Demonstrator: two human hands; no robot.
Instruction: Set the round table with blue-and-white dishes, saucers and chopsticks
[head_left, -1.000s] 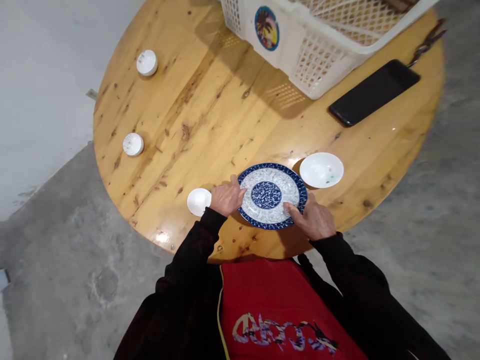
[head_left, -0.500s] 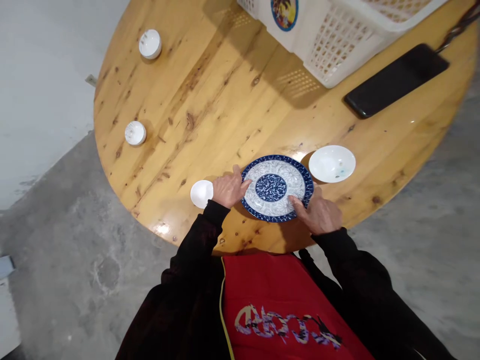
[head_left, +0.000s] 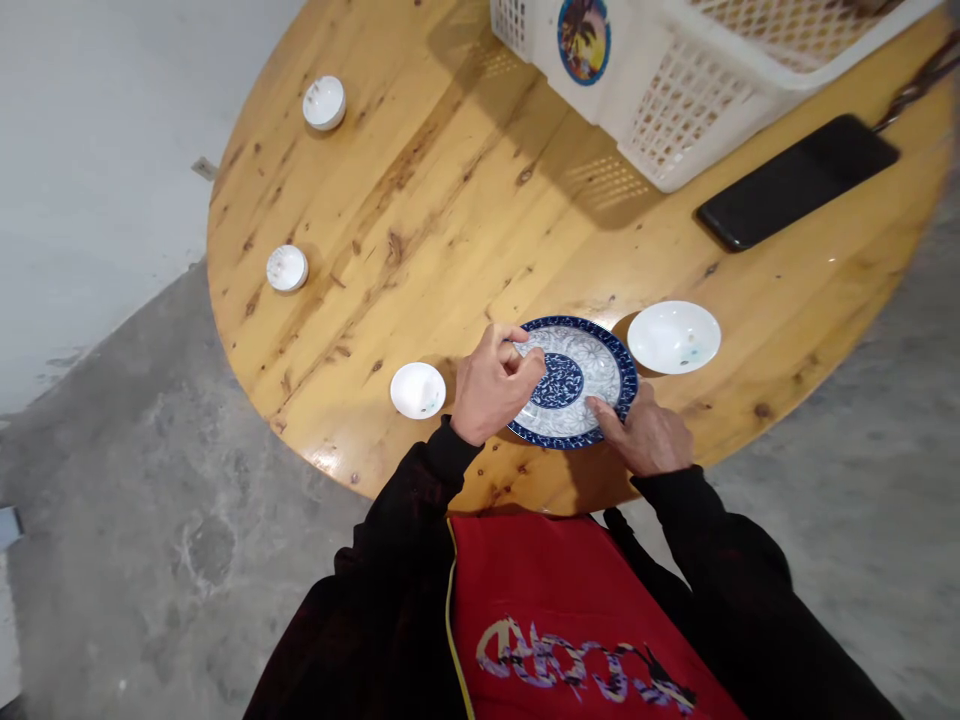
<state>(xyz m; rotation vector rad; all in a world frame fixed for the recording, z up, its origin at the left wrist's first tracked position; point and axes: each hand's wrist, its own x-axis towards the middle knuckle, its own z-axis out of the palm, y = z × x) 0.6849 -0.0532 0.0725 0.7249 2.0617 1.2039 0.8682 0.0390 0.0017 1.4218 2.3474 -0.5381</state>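
Observation:
A round plate [head_left: 604, 376] with a dark blue patterned rim and a blue centre is held over the near part of the table. My right hand [head_left: 651, 432] grips its right edge, thumb on top and fingers underneath. Over the plate's left side is my left hand [head_left: 495, 384], its fingers curled in toward the thumb; whether anything is between them is hidden. Just left of that hand stands a small white bowl [head_left: 418, 391]. A larger white bowl [head_left: 674, 337] with small coloured marks inside sits beyond the plate's right edge.
On the round wooden table [head_left: 420, 290], two small white dishes, a far cup [head_left: 324, 103] and a nearer one [head_left: 287, 269], stand at the left. A white plastic basket [head_left: 637, 100] is at the back, with a black phone [head_left: 798, 182] to its right.
My left hand has let go of the plate's left rim and moved up over its surface, fingers curling. The right hand keeps its grip. The small bowl beside my left hand is now fully visible.

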